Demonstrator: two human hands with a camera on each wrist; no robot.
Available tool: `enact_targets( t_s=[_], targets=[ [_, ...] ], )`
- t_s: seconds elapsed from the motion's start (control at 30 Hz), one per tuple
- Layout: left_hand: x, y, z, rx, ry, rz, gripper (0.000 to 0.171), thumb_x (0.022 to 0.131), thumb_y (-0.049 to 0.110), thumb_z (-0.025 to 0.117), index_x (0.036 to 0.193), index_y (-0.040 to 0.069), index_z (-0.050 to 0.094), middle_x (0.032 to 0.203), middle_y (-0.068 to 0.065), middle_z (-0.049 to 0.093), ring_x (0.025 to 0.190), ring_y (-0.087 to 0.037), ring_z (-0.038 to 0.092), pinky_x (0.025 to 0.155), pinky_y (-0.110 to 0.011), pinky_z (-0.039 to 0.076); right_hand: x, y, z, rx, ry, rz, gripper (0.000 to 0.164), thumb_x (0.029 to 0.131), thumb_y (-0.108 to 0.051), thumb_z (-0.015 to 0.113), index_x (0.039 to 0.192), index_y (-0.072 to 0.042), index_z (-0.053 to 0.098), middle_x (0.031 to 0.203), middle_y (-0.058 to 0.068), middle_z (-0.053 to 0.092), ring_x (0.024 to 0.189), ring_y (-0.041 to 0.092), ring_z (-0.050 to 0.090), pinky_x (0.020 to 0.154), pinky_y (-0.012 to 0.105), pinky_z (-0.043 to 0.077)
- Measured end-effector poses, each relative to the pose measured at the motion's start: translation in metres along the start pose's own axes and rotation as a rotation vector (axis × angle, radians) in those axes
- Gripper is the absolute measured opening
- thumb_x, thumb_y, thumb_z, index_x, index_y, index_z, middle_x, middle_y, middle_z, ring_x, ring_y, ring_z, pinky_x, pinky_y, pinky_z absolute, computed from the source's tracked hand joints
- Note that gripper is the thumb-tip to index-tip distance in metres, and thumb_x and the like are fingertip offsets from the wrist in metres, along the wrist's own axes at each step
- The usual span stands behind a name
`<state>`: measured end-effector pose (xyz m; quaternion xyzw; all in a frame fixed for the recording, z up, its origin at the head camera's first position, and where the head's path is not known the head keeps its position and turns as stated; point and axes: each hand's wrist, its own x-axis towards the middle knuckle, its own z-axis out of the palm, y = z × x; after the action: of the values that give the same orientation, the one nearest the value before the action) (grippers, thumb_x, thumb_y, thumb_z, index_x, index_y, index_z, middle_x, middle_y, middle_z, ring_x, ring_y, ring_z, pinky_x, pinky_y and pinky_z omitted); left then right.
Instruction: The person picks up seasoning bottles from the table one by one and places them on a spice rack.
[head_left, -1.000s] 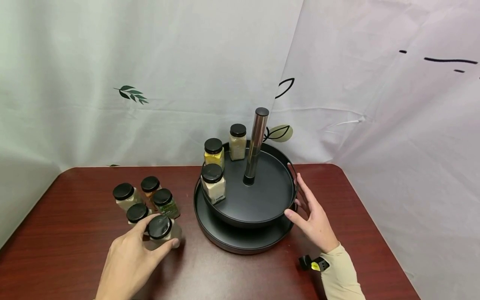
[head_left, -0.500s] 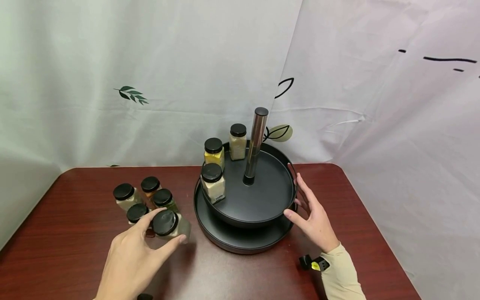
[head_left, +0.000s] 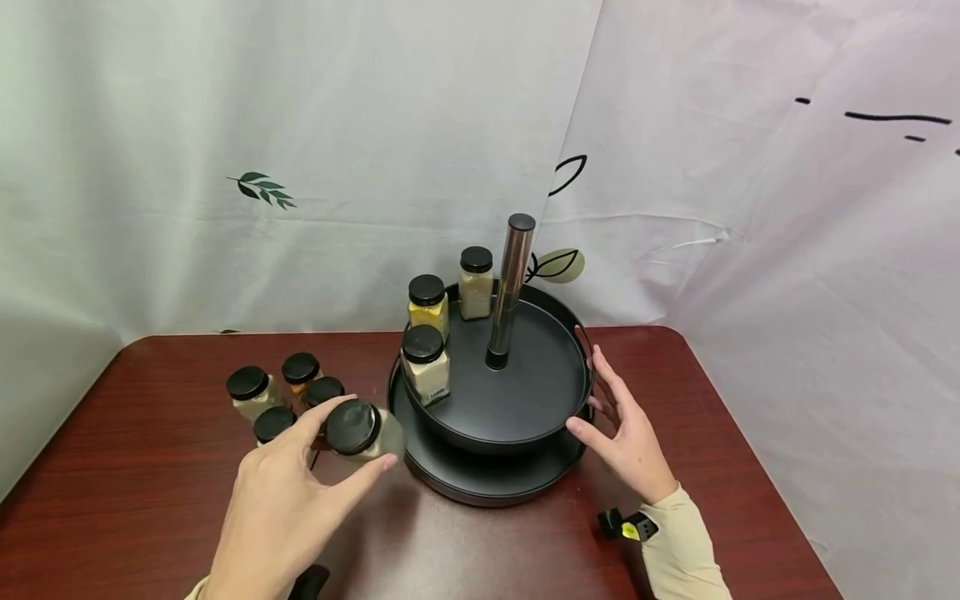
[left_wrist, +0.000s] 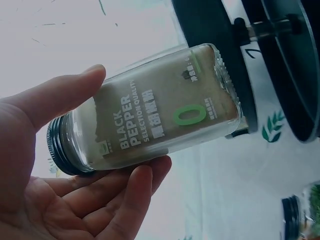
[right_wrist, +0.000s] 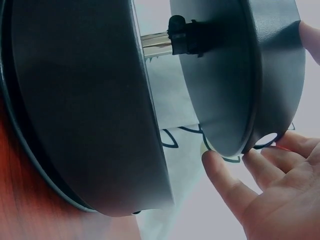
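Observation:
My left hand (head_left: pixel 288 500) grips a square glass jar (left_wrist: pixel 165 110) of greyish powder with a black lid; the label reads black pepper. In the head view this pepper jar (head_left: pixel 384 435) is held off the table, left of a two-tier black turntable. My right hand (head_left: pixel 633 450) touches the right side of the upper tray (head_left: pixel 536 400), thumb in front and fingers farther back. The right wrist view shows its fingertips at the wall of the upper tray (right_wrist: pixel 280 65), beside an oval opening. Three lidded jars stand on the upper tray: pale (head_left: pixel 429 379), yellow (head_left: pixel 429 315) and another pale one (head_left: pixel 476 296).
Several more jars stand left of the turntable, among them a pale one (head_left: pixel 258 404), one with orange contents (head_left: pixel 302 372) and a partly hidden one (head_left: pixel 325 390). A metal post (head_left: pixel 510 292) rises from the upper tray. The lower tray (head_left: pixel 487 487) juts out in front. A white curtain (head_left: pixel 337 125) hangs behind.
My left hand has lifted the pepper jar up and to the right, away from the other jars and closer to the turntable. My right hand has stayed at the tray.

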<state>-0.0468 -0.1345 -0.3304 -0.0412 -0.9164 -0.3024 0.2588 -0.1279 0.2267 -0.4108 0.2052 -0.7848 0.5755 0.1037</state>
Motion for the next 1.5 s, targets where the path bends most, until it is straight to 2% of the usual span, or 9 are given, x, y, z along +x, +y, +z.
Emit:
enact_targets(
  t_s=[0.17,0.37,0.63,0.8,0.9,1.03,1.07,1.27,1.5],
  targets=[
    [0.006,0.010,0.000,-0.052,0.006,0.036,0.065,0.063,0.036,0.096,0.120,0.019,0.070,0.067,0.017,0.055,0.054,-0.001,0.042,0.053,-0.023,0.038,0.000,0.000,0.000,-0.003,0.000,0.007,0.088,0.088,0.007,0.071,0.160,-0.017,0.026,0.166,0.002,0.022,0.148,0.027,0.030,0.106,0.019,0.040],
    [0.014,0.023,0.001,-0.091,0.018,0.081,0.063,0.064,0.035,0.096,0.119,0.019,0.069,0.081,0.014,0.068,0.049,0.000,0.038,0.051,-0.018,0.036,0.000,0.001,0.000,-0.003,-0.005,0.014,0.088,0.089,0.006,0.071,0.160,-0.018,0.026,0.166,0.002,0.021,0.148,0.026,0.030,0.106,0.019,0.040],
    [0.024,0.038,0.004,-0.133,0.024,0.145,0.065,0.064,0.035,0.096,0.121,0.019,0.068,0.091,0.015,0.070,0.063,0.001,0.052,0.061,-0.018,0.043,0.001,0.001,0.000,0.002,-0.005,0.011,0.088,0.088,0.006,0.071,0.160,-0.018,0.026,0.166,0.003,0.021,0.148,0.026,0.030,0.106,0.019,0.040],
    [0.029,0.048,0.009,-0.158,0.008,0.167,0.067,0.065,0.032,0.095,0.123,0.013,0.068,0.086,0.011,0.069,0.056,-0.001,0.045,0.055,-0.023,0.043,0.001,0.001,0.000,-0.006,-0.003,0.008,0.088,0.088,0.006,0.071,0.160,-0.018,0.026,0.166,0.003,0.021,0.148,0.024,0.029,0.106,0.019,0.040],
    [0.032,0.052,0.014,-0.172,-0.010,0.163,0.066,0.066,0.032,0.095,0.123,0.011,0.068,0.089,0.007,0.071,0.061,-0.003,0.054,0.059,-0.027,0.049,0.000,0.001,0.000,-0.015,0.001,0.001,0.088,0.088,0.005,0.072,0.160,-0.017,0.027,0.166,0.003,0.022,0.148,0.024,0.030,0.105,0.019,0.041],
    [0.036,0.053,0.025,-0.203,-0.011,0.177,0.065,0.067,0.029,0.095,0.122,0.010,0.068,0.103,0.001,0.074,0.085,-0.013,0.071,0.073,-0.036,0.057,0.000,0.001,0.000,-0.021,0.005,-0.008,0.088,0.087,0.006,0.072,0.160,-0.016,0.028,0.166,0.002,0.023,0.148,0.026,0.030,0.105,0.019,0.041],
    [0.036,0.053,0.027,-0.208,-0.005,0.187,0.065,0.067,0.029,0.095,0.122,0.009,0.068,0.105,0.000,0.074,0.092,-0.016,0.072,0.076,-0.038,0.058,0.000,0.001,0.000,-0.021,0.005,-0.008,0.088,0.087,0.006,0.072,0.160,-0.016,0.028,0.166,0.002,0.023,0.148,0.026,0.030,0.105,0.018,0.041],
    [0.037,0.054,0.044,-0.203,0.014,0.237,0.067,0.066,0.026,0.096,0.122,0.003,0.066,0.105,-0.007,0.073,0.093,-0.020,0.072,0.078,-0.039,0.058,-0.001,0.002,-0.001,-0.029,0.005,-0.008,0.089,0.087,0.006,0.072,0.160,-0.017,0.027,0.166,0.003,0.022,0.148,0.019,0.030,0.105,0.018,0.041],
    [0.037,0.055,0.056,-0.190,-0.032,0.215,0.067,0.066,0.026,0.096,0.121,0.004,0.066,0.109,-0.005,0.073,0.096,-0.020,0.071,0.082,-0.038,0.058,0.000,0.002,-0.001,-0.031,0.004,-0.011,0.088,0.087,0.006,0.072,0.160,-0.017,0.027,0.166,0.002,0.023,0.148,0.017,0.030,0.105,0.018,0.041]
  ],
)
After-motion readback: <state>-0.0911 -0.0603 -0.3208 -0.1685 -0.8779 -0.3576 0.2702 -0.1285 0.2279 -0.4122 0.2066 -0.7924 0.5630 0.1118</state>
